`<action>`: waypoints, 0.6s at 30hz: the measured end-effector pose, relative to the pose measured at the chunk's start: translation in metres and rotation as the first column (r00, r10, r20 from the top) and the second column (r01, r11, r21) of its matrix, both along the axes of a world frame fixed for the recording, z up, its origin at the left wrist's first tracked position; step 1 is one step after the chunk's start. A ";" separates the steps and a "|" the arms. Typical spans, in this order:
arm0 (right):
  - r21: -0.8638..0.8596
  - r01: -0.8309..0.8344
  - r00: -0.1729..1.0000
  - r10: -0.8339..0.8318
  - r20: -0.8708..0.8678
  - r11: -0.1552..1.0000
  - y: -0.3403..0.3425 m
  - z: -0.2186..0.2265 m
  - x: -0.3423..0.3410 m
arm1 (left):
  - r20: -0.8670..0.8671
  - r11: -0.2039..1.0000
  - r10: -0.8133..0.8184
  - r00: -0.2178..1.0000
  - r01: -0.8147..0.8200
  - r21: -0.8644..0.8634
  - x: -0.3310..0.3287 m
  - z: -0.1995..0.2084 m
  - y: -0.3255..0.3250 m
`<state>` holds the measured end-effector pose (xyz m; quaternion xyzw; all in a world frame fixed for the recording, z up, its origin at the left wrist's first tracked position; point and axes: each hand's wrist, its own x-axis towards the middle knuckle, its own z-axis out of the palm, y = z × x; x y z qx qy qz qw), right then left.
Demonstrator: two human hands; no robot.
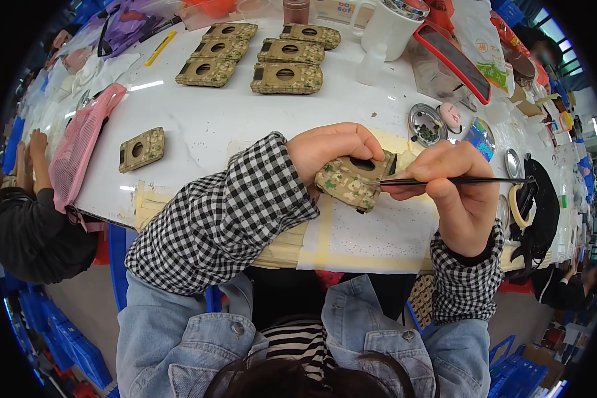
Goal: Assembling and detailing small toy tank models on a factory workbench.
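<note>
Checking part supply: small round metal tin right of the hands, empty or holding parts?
Holding parts. The round metal tin lies open on the white table, with a cluster of small dark pieces inside; their kind is too small to tell.

White printed bag [485, 50] far right, purple pkg [127, 26] far left

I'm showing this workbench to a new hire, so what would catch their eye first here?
First, at centre: the left hand grips a camouflage case while the right hand works a thin black tool against it. Next, six matching cases lie in two rows at the far edge of the white table, and one lone case sits to the left beside a pink mesh bag.
</note>
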<state>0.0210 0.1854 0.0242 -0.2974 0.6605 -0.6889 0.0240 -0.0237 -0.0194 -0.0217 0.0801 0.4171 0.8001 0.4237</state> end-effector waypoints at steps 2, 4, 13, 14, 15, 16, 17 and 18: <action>0.019 -0.004 1.000 0.004 -0.010 1.000 0.000 0.000 0.000 | -0.009 1.000 -0.004 1.000 0.004 -0.012 0.000 0.002 0.000; 0.037 -0.007 1.000 0.007 -0.019 0.999 0.001 0.001 0.000 | -0.021 0.999 -0.006 1.000 0.006 -0.036 0.000 0.003 -0.001; -0.050 -0.013 1.000 0.014 0.025 0.999 -0.002 0.001 0.001 | -0.021 1.000 -0.014 1.000 0.014 -0.007 -0.001 0.001 -0.001; -0.054 -0.018 1.000 0.019 0.024 0.998 -0.002 0.001 0.001 | -0.006 1.000 -0.008 1.000 0.008 0.000 0.000 0.002 0.000; -0.057 -0.023 0.999 0.025 0.023 0.998 -0.002 0.000 0.001 | 0.006 1.000 -0.006 1.000 0.006 0.011 0.000 0.002 0.000; -0.060 -0.029 0.999 0.030 0.022 0.998 -0.002 0.000 0.001 | 0.017 1.000 -0.005 1.000 0.005 0.022 0.000 0.002 0.000; -0.052 -0.031 0.999 0.032 0.018 0.998 -0.001 0.000 0.001 | 0.029 0.999 -0.003 1.000 0.002 0.033 0.000 0.002 0.000; -0.044 -0.033 0.999 0.034 0.014 0.998 -0.001 0.000 0.000 | 0.030 0.999 0.001 1.000 -0.002 0.032 0.000 0.002 0.000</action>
